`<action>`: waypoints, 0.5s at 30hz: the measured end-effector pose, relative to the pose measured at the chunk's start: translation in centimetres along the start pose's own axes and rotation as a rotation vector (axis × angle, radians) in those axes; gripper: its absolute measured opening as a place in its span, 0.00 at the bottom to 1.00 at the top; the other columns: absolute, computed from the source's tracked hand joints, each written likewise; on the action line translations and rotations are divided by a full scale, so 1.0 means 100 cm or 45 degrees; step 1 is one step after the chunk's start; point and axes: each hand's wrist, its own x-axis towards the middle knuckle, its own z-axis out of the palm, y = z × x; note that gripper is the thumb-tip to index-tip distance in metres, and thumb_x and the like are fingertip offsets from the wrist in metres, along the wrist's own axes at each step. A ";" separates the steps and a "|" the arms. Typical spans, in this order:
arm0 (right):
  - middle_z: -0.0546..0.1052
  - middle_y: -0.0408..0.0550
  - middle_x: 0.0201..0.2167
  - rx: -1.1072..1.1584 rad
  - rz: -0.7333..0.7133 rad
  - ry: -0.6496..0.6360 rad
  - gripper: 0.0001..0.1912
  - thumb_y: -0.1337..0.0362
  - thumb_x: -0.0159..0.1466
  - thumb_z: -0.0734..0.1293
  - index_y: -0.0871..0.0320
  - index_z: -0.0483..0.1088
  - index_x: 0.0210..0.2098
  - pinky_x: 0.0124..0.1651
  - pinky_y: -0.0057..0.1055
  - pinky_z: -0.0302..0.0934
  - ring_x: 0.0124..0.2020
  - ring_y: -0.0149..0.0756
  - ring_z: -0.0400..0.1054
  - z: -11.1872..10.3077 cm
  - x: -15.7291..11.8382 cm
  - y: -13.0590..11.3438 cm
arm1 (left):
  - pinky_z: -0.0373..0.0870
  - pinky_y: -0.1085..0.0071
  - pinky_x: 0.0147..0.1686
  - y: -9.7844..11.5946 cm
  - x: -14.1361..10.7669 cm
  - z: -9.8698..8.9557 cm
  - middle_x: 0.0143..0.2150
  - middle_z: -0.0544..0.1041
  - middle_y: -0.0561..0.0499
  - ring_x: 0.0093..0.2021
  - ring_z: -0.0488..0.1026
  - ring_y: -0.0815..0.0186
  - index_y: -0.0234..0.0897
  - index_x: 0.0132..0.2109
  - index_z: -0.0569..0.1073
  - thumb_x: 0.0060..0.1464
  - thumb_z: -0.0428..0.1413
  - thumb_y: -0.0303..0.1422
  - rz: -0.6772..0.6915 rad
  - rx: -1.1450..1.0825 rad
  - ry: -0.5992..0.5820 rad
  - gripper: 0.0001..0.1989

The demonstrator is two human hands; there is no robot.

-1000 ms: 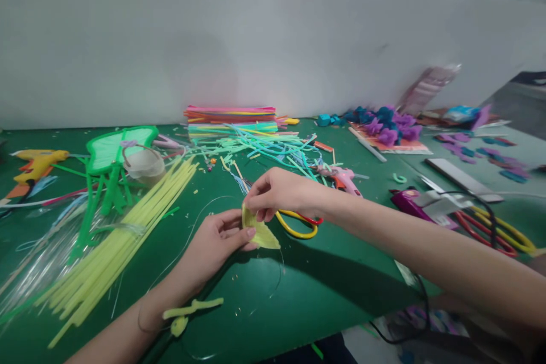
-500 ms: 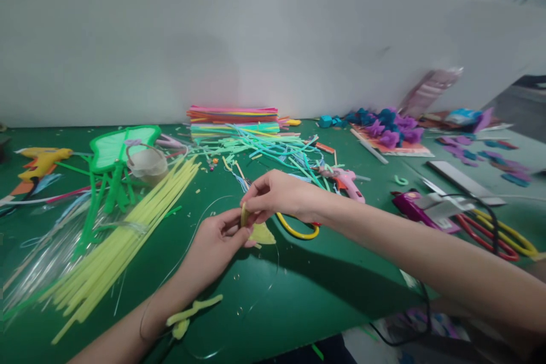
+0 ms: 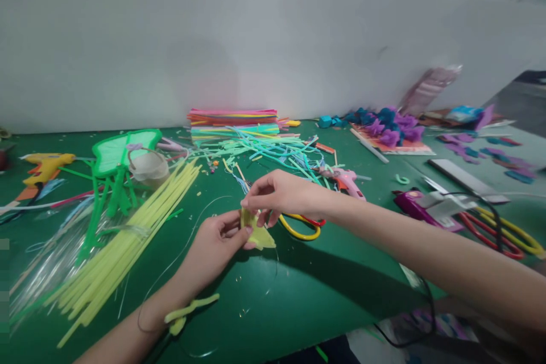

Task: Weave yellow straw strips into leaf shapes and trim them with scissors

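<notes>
A flat, fuzzy yellow piece that looks made of pipe cleaners [image 3: 261, 238] is pinched at its left side between the thumb and fingers of my left hand [image 3: 219, 239]. Just above its upper edge, the thumb and forefinger of my right hand [image 3: 273, 193] are pressed together; what is between them is too small to make out. A thin clear line [image 3: 187, 244] loops from near my hands down to my left wrist. Beside that wrist lies a bent yellow pipe cleaner [image 3: 191, 307]. Yellow-handled scissors [image 3: 301, 236] rest behind my right hand, partly hidden.
A bundle of yellow pipe cleaners [image 3: 128, 244] lies left, near a green wing-like frame [image 3: 125, 151] and a yellow glue gun [image 3: 49, 168]. Multicoloured pipe cleaners [image 3: 234, 119] are stacked at the back. To the right are a pink glue gun [image 3: 350, 182] and a purple device [image 3: 420, 213].
The yellow piece has turned so that more of its flat face shows. My right fingers have lifted slightly off its upper edge, while my left hand stays in place.
</notes>
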 end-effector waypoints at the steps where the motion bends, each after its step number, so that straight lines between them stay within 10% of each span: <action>1: 0.79 0.50 0.28 -0.050 -0.019 0.032 0.08 0.62 0.58 0.69 0.63 0.73 0.31 0.26 0.25 0.69 0.26 0.32 0.74 0.001 0.001 0.001 | 0.77 0.65 0.41 0.000 0.000 0.000 0.42 0.80 0.50 0.38 0.76 0.64 0.39 0.49 0.77 0.52 0.60 0.34 -0.004 -0.005 -0.003 0.17; 15: 0.77 0.44 0.21 -0.548 -0.187 0.086 0.07 0.70 0.55 0.64 0.61 0.74 0.30 0.24 0.21 0.63 0.22 0.28 0.72 0.002 0.000 -0.001 | 0.77 0.65 0.40 0.001 -0.001 0.001 0.40 0.80 0.48 0.38 0.76 0.63 0.36 0.50 0.77 0.52 0.60 0.33 -0.070 -0.065 -0.062 0.17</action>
